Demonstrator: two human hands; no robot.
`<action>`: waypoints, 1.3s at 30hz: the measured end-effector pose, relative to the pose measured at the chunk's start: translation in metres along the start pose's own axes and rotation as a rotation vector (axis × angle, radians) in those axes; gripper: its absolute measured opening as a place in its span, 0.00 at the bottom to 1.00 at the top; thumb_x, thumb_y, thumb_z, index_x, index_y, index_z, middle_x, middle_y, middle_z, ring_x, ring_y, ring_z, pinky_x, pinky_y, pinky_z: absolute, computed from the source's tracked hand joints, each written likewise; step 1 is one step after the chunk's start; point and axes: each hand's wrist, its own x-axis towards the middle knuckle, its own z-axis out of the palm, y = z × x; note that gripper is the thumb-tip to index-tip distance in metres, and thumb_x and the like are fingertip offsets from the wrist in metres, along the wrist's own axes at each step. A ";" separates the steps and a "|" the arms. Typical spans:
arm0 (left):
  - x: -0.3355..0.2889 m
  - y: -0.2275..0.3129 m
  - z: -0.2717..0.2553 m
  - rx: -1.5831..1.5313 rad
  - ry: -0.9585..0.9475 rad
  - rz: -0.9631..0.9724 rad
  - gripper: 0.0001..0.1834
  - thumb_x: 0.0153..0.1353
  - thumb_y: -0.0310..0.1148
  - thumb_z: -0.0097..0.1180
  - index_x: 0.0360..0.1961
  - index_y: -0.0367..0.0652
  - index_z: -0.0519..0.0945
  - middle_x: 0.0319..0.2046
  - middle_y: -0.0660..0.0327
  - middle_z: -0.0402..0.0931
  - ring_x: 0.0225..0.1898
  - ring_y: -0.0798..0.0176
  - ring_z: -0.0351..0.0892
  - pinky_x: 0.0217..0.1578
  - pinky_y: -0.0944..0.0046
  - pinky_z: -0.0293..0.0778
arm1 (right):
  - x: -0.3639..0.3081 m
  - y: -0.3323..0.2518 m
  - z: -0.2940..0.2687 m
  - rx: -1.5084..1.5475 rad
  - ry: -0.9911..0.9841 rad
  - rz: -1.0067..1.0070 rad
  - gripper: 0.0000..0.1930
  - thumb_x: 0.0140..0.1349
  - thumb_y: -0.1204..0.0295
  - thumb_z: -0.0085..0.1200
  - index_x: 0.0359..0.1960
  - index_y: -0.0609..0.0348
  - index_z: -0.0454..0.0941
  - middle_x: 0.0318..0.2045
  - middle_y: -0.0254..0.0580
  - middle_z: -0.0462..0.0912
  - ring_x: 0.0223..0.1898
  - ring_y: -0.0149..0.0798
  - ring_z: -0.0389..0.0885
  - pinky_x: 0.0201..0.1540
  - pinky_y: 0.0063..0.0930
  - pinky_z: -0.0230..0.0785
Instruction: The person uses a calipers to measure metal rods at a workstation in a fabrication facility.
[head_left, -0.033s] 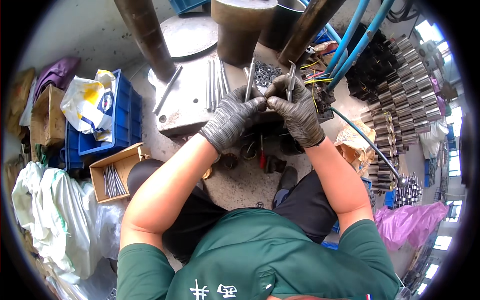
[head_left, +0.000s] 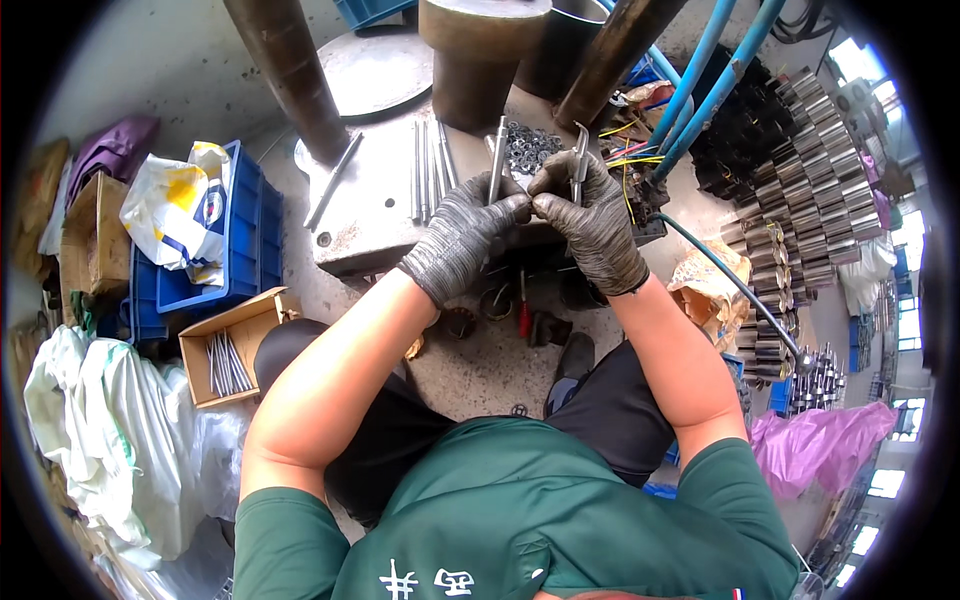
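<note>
Both my hands are in dark, worn gloves and meet over the front of a metal machine plate (head_left: 345,225). My left hand (head_left: 468,232) is closed round a slim metal rod (head_left: 497,165) that stands up between thumb and fingers. In my right hand (head_left: 598,225) is a slender metal tool with a hooked tip (head_left: 580,160); its exact kind is not clear. The two thumbs almost touch, and anything small pinched between them is hidden. Just beyond my hands lies a heap of small metal rings (head_left: 530,145). Several more metal rods (head_left: 430,170) lie left of them.
Thick posts (head_left: 285,75) and a round column (head_left: 475,60) rise behind the plate. Blue hoses (head_left: 715,85) and wires stand at right, near stacked metal cylinders (head_left: 800,200). Left are a blue crate (head_left: 255,220) and a cardboard box (head_left: 200,355) of rods. One rod (head_left: 333,180) lies apart.
</note>
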 end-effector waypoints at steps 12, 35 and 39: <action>-0.008 0.004 0.011 -0.071 0.061 -0.086 0.07 0.73 0.34 0.57 0.45 0.43 0.77 0.30 0.66 0.78 0.25 0.75 0.76 0.23 0.76 0.73 | -0.005 -0.008 -0.008 -0.328 0.075 0.156 0.19 0.61 0.74 0.68 0.52 0.60 0.75 0.39 0.33 0.82 0.41 0.27 0.80 0.48 0.24 0.76; -0.009 0.018 -0.017 -0.233 0.217 -0.087 0.05 0.68 0.32 0.57 0.39 0.43 0.76 0.22 0.64 0.74 0.17 0.72 0.68 0.19 0.73 0.66 | -0.015 -0.036 -0.015 -1.274 -0.209 -0.532 0.31 0.44 0.79 0.60 0.57 0.56 0.82 0.48 0.48 0.84 0.48 0.56 0.79 0.53 0.47 0.75; -0.009 0.019 -0.015 -0.274 0.246 -0.120 0.04 0.67 0.31 0.57 0.38 0.45 0.74 0.19 0.64 0.73 0.15 0.70 0.66 0.18 0.71 0.64 | -0.015 -0.036 -0.014 -1.308 -0.200 -0.563 0.30 0.44 0.79 0.61 0.55 0.57 0.83 0.46 0.47 0.85 0.47 0.56 0.79 0.52 0.48 0.75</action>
